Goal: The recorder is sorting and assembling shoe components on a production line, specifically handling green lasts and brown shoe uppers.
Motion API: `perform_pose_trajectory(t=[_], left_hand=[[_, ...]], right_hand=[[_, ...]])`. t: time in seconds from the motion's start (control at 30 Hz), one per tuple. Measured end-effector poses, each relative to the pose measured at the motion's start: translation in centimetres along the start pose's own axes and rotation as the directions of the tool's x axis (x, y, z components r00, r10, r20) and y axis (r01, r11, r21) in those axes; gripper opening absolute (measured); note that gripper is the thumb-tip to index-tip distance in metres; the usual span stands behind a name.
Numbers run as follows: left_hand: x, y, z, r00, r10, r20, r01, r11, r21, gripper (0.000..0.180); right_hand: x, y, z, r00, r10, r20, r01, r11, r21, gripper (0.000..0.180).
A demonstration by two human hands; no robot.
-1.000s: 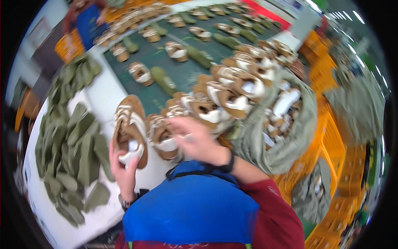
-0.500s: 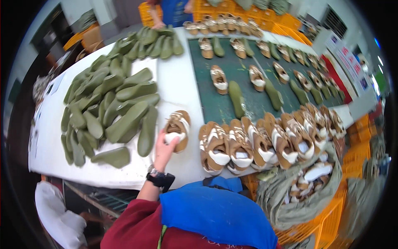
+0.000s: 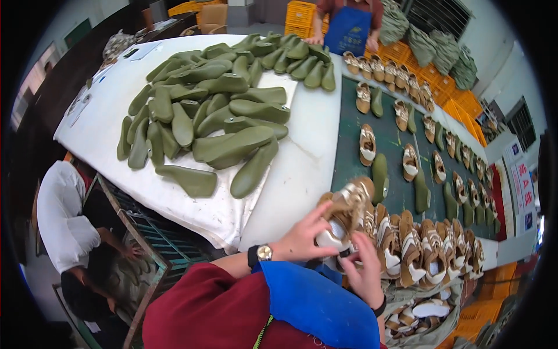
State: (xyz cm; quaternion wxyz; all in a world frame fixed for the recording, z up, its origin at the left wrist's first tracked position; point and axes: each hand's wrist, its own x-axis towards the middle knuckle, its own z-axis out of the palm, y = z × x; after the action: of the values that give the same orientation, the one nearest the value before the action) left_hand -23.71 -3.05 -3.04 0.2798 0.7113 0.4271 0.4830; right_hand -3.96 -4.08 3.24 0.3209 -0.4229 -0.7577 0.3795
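Note:
A brown and white lace-up shoe [image 3: 350, 200] is held up off the table in front of me, its toe pointing away and slightly smeared by motion. My left hand [image 3: 308, 235], with a watch at the wrist, grips its left side near the heel. The fingers of my right hand [image 3: 365, 264] close round the heel from the right. Just beyond and to the right stands a tight row of similar shoes [image 3: 431, 250]. Left of my hands lies a big heap of olive-green shoe lasts [image 3: 232, 148] on the white table [image 3: 311, 145].
Shoes and green lasts stand spaced out on a green board [image 3: 389, 136]. A person in a blue apron [image 3: 347, 30] stands at the far edge. At lower left, a person in white [image 3: 65, 218] bends by a metal rack [image 3: 148, 232]. A sack of shoes [image 3: 418, 317] sits lower right.
My left hand has lifted the shoe off the table and brought it right, beside the shoe row. My right hand has come into view at its heel. The view has turned left.

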Motion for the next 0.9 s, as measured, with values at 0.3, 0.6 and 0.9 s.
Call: perform_pose_trajectory(t=[0.3,0.6,0.9], left_hand=[[1.8,-9.4,-5.7,0.882,-0.409,-0.235,0.416,0.909,-0.02,0.041],[5.8,-23.4,-9.4,0.706,-0.339,-0.622,0.673,0.595,0.44,0.044],[10.6,-22.0,-3.7,0.882,-0.377,0.281,0.26,0.889,0.378,0.037]], right_hand=[[-0.4,1.7,0.4,0.958,0.282,-0.056,-0.264,0.94,0.216,0.031],[-2.3,1.9,-1.6,0.972,0.056,-0.228,-0.014,0.984,0.179,0.032],[-1.7,1.7,-1.9,0.963,-0.072,-0.259,0.095,0.993,0.075,0.035]])
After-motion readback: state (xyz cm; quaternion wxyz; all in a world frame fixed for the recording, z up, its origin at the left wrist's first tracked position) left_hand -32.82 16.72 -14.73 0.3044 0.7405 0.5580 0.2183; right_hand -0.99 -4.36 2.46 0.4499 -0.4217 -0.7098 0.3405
